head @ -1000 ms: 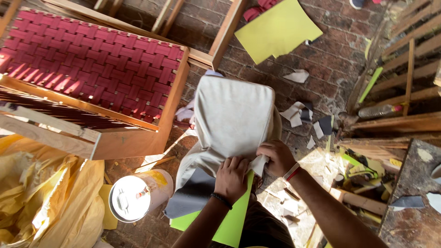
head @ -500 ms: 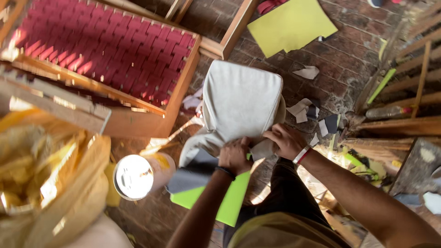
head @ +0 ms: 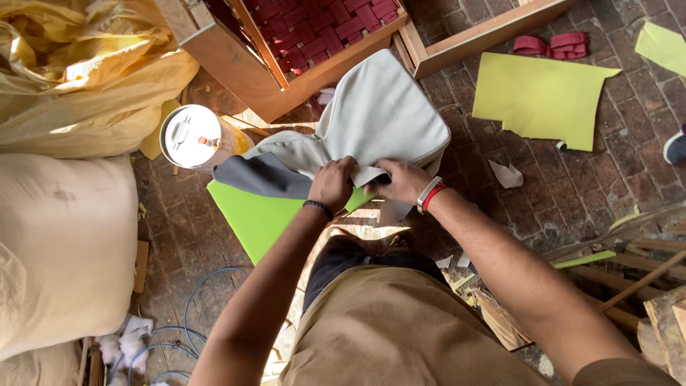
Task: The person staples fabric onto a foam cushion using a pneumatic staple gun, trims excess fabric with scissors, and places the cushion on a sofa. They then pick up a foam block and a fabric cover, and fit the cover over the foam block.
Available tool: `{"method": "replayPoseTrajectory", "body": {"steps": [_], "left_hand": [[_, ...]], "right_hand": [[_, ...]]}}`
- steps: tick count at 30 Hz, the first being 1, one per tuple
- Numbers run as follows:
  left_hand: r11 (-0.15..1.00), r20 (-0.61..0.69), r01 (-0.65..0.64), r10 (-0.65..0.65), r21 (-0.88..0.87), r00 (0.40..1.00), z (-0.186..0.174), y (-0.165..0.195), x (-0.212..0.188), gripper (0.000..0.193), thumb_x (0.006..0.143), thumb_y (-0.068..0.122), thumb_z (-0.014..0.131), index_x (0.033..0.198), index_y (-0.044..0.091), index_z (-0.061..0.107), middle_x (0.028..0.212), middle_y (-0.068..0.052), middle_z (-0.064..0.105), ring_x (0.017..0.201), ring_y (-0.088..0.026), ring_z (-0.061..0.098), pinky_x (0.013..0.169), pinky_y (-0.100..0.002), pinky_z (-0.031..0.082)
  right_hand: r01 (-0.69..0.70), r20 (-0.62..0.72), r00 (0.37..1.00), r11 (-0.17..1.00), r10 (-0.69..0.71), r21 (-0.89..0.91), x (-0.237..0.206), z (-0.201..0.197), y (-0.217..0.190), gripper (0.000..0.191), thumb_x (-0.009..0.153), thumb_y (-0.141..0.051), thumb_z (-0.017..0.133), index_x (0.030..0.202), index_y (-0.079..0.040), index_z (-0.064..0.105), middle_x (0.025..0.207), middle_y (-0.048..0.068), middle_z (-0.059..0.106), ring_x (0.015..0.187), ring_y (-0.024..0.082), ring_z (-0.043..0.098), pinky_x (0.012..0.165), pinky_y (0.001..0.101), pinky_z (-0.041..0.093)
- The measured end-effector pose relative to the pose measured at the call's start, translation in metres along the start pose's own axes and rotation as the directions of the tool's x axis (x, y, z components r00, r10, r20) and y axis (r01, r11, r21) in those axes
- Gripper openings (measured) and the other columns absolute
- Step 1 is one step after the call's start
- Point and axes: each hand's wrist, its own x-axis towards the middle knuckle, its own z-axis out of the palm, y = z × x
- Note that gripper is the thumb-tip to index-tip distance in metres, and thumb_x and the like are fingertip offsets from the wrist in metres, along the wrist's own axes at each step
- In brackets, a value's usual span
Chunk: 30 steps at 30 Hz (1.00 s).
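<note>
A pale grey fabric cushion cover (head: 379, 114) lies across a green foam sheet (head: 261, 214) on the brick floor. My left hand (head: 332, 182), with a dark wristband, pinches the cover's near edge. Close beside it, my right hand (head: 404, 180), with a white and red wristband, grips the same edge. The two hands almost touch. A darker grey flap of fabric (head: 254, 177) hangs out to the left of the cover.
A wooden frame with red woven webbing (head: 307, 36) stands behind the cover. A round metal-lidded tin (head: 190, 134), yellow plastic sheeting (head: 78, 71) and a cream stuffed sack (head: 61, 243) are at left. Another green foam sheet (head: 536, 96) and wood offcuts (head: 636, 271) lie right.
The view has swung left and downward. Both hands have stayed on the cover's near edge and drawn closer together on it.
</note>
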Motion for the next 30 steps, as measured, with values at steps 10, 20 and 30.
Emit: {"method": "replayPoseTrajectory", "body": {"steps": [10, 20, 30], "left_hand": [[0.984, 0.156, -0.020, -0.008, 0.178, 0.988, 0.001, 0.031, -0.034, 0.061, 0.066, 0.038, 0.083, 0.113, 0.008, 0.057, 0.110, -0.012, 0.063, 0.104, -0.033, 0.056, 0.088, -0.048, 0.039], [0.943, -0.198, -0.273, 0.309, 0.188, 0.930, 0.065, -0.007, -0.054, 0.009, 0.075, 0.020, 0.071, 0.082, 0.022, 0.066, 0.081, 0.004, 0.062, 0.084, -0.022, 0.058, 0.078, -0.044, 0.041], [0.901, -0.063, -0.411, 0.422, 0.136, 0.904, 0.053, -0.014, -0.067, 0.022, 0.080, 0.024, 0.067, 0.101, 0.023, 0.074, 0.091, 0.004, 0.058, 0.090, -0.020, 0.055, 0.084, -0.038, 0.043]], "right_hand": [[-0.022, -0.173, 0.985, 0.988, -0.005, -0.153, -0.028, 0.018, -0.021, 0.028, 0.086, 0.002, 0.059, 0.111, -0.010, 0.064, 0.093, 0.008, 0.074, 0.086, 0.028, 0.074, 0.074, 0.0431, 0.059], [-0.026, -0.027, 0.999, 0.911, 0.016, -0.411, -0.040, 0.034, -0.010, 0.006, 0.085, -0.018, 0.071, 0.089, -0.015, 0.068, 0.082, 0.009, 0.073, 0.079, 0.028, 0.074, 0.073, 0.0451, 0.058], [-0.123, -0.155, 0.984, 0.960, 0.086, -0.251, -0.062, 0.086, 0.063, 0.046, 0.066, -0.034, 0.087, 0.101, -0.009, 0.071, 0.105, 0.016, 0.071, 0.103, 0.035, 0.067, 0.093, 0.0465, 0.053]]}}
